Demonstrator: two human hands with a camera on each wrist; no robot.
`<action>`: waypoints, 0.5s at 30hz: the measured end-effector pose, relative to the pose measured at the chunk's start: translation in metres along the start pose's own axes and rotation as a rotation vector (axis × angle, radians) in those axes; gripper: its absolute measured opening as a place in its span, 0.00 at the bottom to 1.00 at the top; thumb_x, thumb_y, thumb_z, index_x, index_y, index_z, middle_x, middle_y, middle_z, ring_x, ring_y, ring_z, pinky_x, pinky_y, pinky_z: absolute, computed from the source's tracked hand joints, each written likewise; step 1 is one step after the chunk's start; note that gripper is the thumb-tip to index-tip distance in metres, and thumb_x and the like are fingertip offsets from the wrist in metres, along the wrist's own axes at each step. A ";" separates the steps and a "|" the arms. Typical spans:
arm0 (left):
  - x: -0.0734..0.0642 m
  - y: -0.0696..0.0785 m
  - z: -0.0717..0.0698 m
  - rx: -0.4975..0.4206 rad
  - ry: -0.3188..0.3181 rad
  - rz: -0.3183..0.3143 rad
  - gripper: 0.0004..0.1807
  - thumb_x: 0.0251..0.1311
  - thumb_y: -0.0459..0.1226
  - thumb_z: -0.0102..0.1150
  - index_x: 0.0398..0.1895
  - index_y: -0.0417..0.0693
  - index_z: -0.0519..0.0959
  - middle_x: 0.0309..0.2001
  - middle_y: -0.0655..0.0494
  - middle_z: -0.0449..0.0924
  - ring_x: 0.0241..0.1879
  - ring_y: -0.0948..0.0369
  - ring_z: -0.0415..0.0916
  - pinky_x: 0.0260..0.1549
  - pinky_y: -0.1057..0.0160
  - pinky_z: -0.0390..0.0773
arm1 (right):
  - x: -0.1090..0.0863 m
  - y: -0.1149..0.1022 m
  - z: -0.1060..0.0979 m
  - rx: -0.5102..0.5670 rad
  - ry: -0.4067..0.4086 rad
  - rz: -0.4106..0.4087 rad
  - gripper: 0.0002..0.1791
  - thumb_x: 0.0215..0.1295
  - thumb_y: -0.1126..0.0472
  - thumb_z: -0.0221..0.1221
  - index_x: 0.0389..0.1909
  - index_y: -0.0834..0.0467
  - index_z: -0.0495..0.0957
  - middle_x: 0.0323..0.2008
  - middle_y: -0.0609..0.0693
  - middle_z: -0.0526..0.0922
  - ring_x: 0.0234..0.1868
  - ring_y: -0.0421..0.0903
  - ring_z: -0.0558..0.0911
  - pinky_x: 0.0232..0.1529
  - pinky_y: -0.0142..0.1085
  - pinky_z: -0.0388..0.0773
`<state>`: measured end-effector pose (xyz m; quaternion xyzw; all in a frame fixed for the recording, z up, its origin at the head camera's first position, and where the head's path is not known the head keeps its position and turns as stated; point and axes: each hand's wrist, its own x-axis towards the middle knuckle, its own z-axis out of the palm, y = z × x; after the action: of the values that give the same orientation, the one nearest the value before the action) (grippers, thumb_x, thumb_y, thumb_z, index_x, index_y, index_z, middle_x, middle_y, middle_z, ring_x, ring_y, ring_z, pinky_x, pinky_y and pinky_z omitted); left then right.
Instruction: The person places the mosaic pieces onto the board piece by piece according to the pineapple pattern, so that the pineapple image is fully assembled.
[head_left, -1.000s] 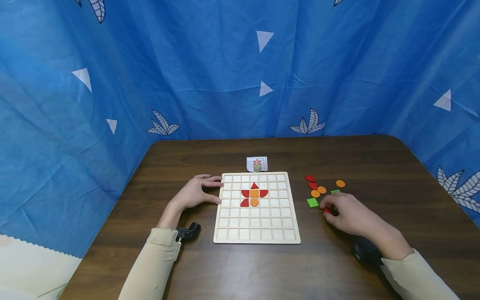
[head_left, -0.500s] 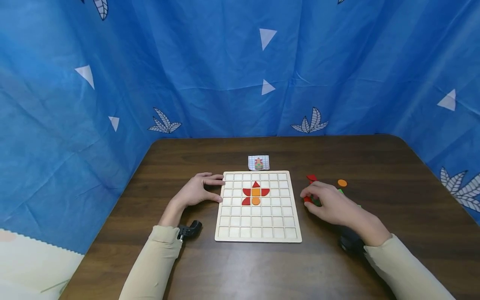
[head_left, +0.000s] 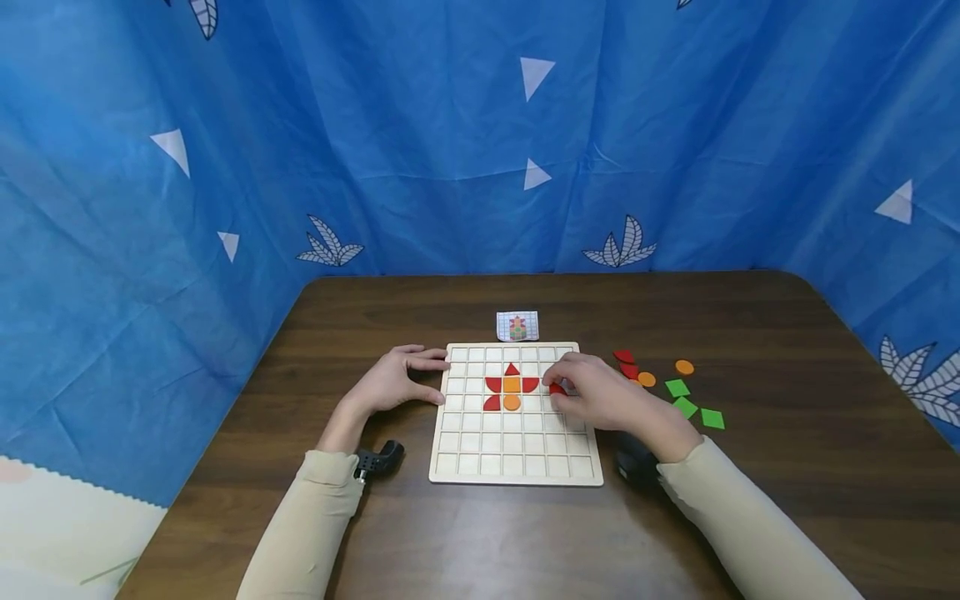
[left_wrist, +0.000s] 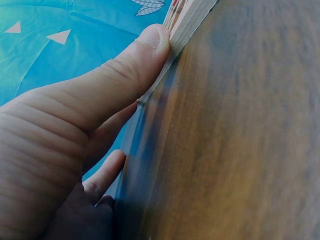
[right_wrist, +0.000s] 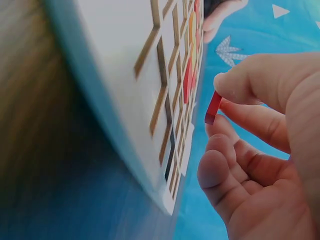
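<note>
A pale gridded board (head_left: 468, 463) lies on the table. On it sit a red triangle (head_left: 512, 369), an orange square (head_left: 512, 384), an orange disc (head_left: 512, 402) and three red curved-edge tiles (head_left: 530, 384). My right hand (head_left: 596, 393) is over the board's right side, pinching a small red tile (right_wrist: 213, 108) between thumb and fingertip; the tile's full outline is hidden. At the left edge, my left hand (head_left: 393, 381) touches the board with relaxed fingers, and its thumb (left_wrist: 150, 47) rests on the rim in the left wrist view.
Right of the board lie loose red tiles (head_left: 624, 357), orange discs (head_left: 684, 367) and green diamond-looking tiles (head_left: 712, 418). A small card with a coloured pattern (head_left: 517, 326) lies behind the board. A blue curtain (head_left: 450, 167) hangs beyond the brown table (head_left: 495, 542).
My right hand has moved left from the loose tiles to over the board, carrying the red tile. A green tile shifted among the loose pieces. My left hand stays at the board's edge.
</note>
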<state>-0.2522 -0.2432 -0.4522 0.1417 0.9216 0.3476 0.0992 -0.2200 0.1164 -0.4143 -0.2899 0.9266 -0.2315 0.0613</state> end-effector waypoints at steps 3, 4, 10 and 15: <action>0.000 0.000 0.000 0.003 -0.006 0.000 0.34 0.46 0.55 0.80 0.60 0.63 0.85 0.71 0.65 0.75 0.80 0.47 0.51 0.76 0.36 0.55 | 0.008 -0.006 0.005 0.013 -0.001 -0.021 0.14 0.63 0.61 0.70 0.50 0.54 0.86 0.43 0.47 0.84 0.40 0.43 0.77 0.40 0.33 0.80; -0.001 0.000 0.000 0.004 -0.005 -0.002 0.34 0.46 0.55 0.81 0.60 0.63 0.85 0.71 0.66 0.75 0.80 0.47 0.51 0.76 0.36 0.55 | 0.010 -0.008 0.007 0.018 -0.003 -0.030 0.14 0.64 0.61 0.70 0.50 0.54 0.86 0.43 0.47 0.85 0.40 0.43 0.77 0.40 0.33 0.80; -0.003 0.002 0.000 -0.006 0.001 -0.005 0.34 0.47 0.54 0.81 0.61 0.62 0.85 0.71 0.65 0.75 0.80 0.46 0.51 0.76 0.36 0.56 | 0.018 -0.018 0.015 0.029 -0.039 -0.049 0.13 0.64 0.62 0.68 0.50 0.55 0.86 0.42 0.46 0.83 0.40 0.43 0.76 0.42 0.34 0.79; -0.001 0.002 0.000 -0.008 0.003 -0.003 0.34 0.46 0.55 0.81 0.60 0.63 0.85 0.71 0.66 0.75 0.80 0.47 0.50 0.76 0.36 0.55 | 0.018 -0.024 0.019 0.005 -0.057 -0.026 0.13 0.64 0.61 0.69 0.50 0.53 0.85 0.43 0.45 0.83 0.41 0.43 0.76 0.44 0.35 0.79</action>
<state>-0.2507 -0.2424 -0.4513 0.1393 0.9206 0.3512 0.0989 -0.2184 0.0813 -0.4195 -0.3082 0.9200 -0.2264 0.0855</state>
